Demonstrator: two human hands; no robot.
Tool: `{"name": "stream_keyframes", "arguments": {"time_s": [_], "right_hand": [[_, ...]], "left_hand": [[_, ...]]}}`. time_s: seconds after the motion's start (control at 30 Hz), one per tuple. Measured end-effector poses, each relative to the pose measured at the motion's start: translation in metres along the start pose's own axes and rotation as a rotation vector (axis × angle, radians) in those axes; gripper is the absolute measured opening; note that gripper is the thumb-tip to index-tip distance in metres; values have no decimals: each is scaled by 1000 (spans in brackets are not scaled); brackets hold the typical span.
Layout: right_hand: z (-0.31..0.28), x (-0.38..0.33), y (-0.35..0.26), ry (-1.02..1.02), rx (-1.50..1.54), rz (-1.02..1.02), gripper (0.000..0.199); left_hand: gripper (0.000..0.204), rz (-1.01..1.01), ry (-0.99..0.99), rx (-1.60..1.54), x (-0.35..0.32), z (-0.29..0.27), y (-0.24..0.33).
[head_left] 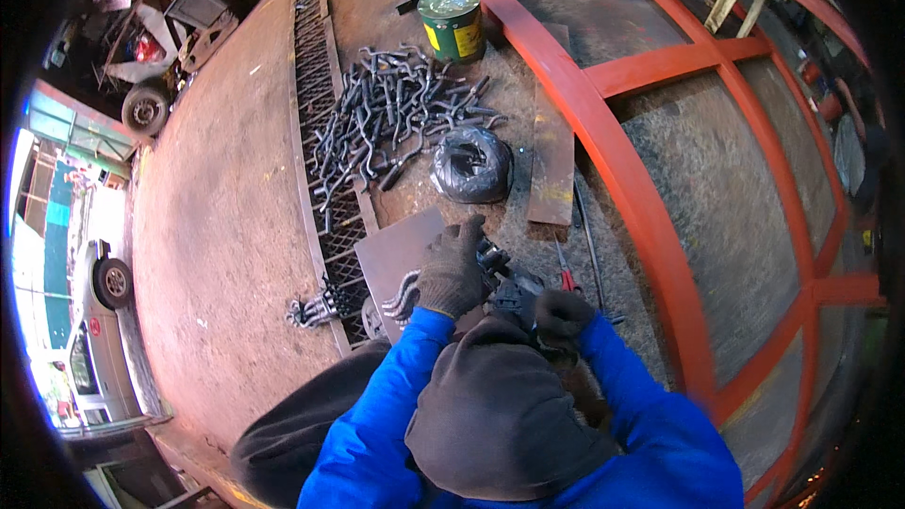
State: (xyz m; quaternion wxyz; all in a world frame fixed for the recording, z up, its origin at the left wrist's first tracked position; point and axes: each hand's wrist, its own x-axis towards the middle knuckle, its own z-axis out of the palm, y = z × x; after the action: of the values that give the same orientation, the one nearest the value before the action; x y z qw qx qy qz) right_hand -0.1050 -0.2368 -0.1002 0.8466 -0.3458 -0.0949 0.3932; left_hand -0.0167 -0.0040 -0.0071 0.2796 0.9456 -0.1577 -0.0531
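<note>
My left hand (452, 269), in a dark knit glove, is curled against a dark, shiny metal piece (491, 258). My right hand (563, 316), also gloved, makes a fist at the near end of a dark, bulky tool (517, 296); its exact kind is unclear. A flat steel plate (396, 241) lies under and beyond my left hand. Several bent metal rods (403, 296) rest on it, left of my wrist. Dark cloth (509, 405) bulges between my blue-sleeved forearms and hides the tool's lower part.
Beyond my hands lie a black plastic-wrapped ring (471, 166), a heap of bent rods (386, 118) and a green-yellow can (451, 26). More rods (317, 307) sit by the floor grating (314, 47). At right are a flat bar (552, 165), a red-handled tool (567, 279) and an orange-red steel frame (622, 170).
</note>
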Motion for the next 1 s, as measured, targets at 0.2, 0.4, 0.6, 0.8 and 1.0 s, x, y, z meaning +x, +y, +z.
{"name": "stream_keyframes", "arguments": {"time_s": [0.2, 0.4, 0.6, 0.8, 1.0], "right_hand": [[112, 40, -54, -450, 1361, -579, 31], [148, 67, -79, 455, 613, -794, 40], [161, 77, -67, 731, -143, -478, 39], [153, 89, -47, 675, -487, -258, 37], [153, 112, -38, 531, -753, -156, 35]], "left_hand": [[70, -59, 9, -8, -1, 4, 1], [66, -33, 32, 113, 6, 25, -5], [64, -54, 41, 172, -3, 21, -10], [68, -47, 144, -30, -11, 13, 5], [72, -97, 120, -63, -11, 14, 10]]}}
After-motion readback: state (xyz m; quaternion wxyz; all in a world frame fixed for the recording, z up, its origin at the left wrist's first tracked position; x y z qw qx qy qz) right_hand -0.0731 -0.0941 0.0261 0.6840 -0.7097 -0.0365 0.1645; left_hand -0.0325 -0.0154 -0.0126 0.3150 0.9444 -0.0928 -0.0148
